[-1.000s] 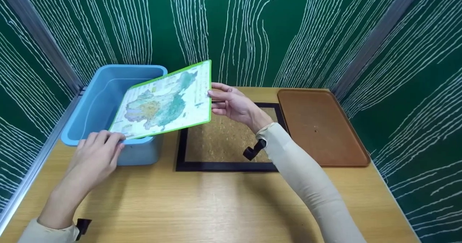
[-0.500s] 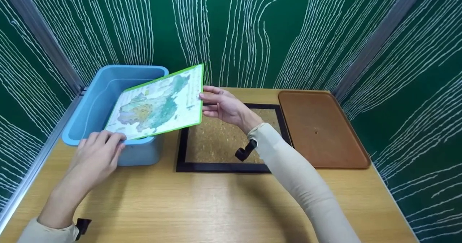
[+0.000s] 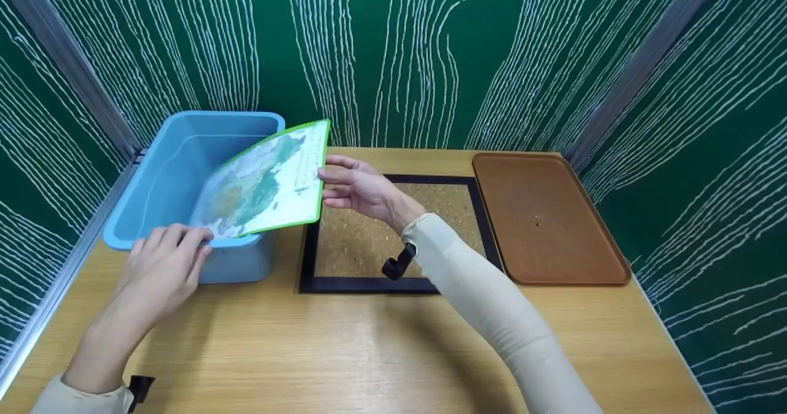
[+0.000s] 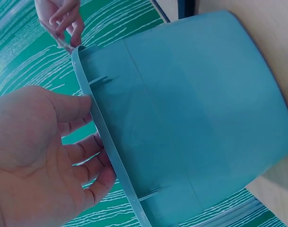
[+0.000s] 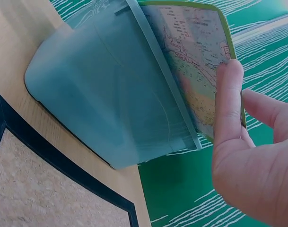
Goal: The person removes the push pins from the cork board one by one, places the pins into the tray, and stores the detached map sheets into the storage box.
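A green-edged map (image 3: 270, 180) slants over the right side of the blue plastic tub (image 3: 132, 217), its left part bowed down inside. At the map's right edge my right hand (image 3: 363, 186) pinches it between thumb and fingers. From the right wrist view, colourful printing also covers the underside of the map (image 5: 196, 61). My left hand (image 3: 163, 260) holds the tub's near rim, its thumb outside and fingers over the edge, as the left wrist view shows with the left hand (image 4: 54, 146) close up. The fingertips inside the tub are hidden from the head view.
A cork board (image 3: 363, 242) with a black frame lies on the wooden table (image 3: 295, 346), right of the tub. Beside it is a brown tray (image 3: 553, 223). Green walls (image 3: 424, 63) with white wavy lines stand behind and on both sides.
My right hand has moved left and slightly down, sliding the map further into the tub. The map, flat earlier, now bends. My left hand has stayed at the rim.
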A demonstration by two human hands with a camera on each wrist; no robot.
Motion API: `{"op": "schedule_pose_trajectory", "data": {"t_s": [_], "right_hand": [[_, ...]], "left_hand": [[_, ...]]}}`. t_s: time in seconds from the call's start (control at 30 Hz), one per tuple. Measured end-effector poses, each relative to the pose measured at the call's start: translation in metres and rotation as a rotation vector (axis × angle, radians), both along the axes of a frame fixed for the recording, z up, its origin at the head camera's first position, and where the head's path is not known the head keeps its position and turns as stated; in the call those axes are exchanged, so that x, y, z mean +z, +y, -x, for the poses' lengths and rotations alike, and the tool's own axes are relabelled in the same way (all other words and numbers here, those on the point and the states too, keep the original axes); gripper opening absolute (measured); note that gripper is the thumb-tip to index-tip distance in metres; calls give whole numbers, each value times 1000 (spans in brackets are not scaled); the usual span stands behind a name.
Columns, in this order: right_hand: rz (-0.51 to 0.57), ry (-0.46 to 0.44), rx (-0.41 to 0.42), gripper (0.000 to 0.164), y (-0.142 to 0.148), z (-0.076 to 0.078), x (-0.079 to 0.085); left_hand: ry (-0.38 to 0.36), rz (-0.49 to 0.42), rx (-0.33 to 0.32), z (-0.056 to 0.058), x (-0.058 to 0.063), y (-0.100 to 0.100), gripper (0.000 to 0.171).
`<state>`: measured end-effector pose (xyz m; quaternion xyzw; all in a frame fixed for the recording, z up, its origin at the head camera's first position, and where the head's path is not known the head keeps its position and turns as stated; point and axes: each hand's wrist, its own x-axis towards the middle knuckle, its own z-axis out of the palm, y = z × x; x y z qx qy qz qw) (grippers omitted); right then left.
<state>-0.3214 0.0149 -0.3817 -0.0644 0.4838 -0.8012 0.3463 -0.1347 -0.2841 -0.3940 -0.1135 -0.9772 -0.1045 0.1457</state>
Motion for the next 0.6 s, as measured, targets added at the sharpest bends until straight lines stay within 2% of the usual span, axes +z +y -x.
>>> {"op": "schedule_pose_trajectory", "data": {"t_s": [0.6], "right_hand": [[-69,1,11,40,-34,-8,-3]], "left_hand": [[-15,-7,7,0,1,1,24]]}}
